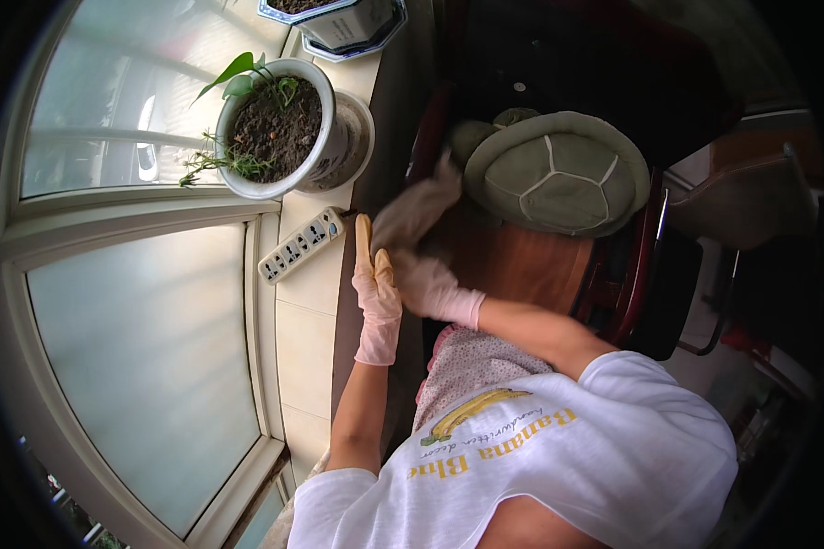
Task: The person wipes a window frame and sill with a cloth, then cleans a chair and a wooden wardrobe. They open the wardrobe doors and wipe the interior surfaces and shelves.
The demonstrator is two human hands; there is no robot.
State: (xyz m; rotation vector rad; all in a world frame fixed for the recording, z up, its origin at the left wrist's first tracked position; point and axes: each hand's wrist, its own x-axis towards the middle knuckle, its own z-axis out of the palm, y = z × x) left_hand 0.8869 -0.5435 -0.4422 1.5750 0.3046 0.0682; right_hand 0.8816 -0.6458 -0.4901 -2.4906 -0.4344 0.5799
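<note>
My left hand (378, 305), in a pale pink glove with yellowish fingers, is at the edge of the tiled windowsill (305, 336). Its fingers point forward, one apart from another, and I see nothing held in them. Close on its right is my right hand (439, 291), also gloved and blurred by motion. A greyish-brown cloth (422, 206) extends forward from the right hand, which appears to grip it. Blur hides whether the left fingers touch the cloth or the other glove. Just ahead on the sill lies a white power strip (301, 246).
A white flowerpot (326, 103) with soil and green plants stands on the sill by the frosted window (144, 343). Beyond it is an octagonal planter (347, 31). To the right, a green turtle-shell cushion (556, 175) rests on a wooden chair (522, 267). Another chair (741, 199) stands farther right.
</note>
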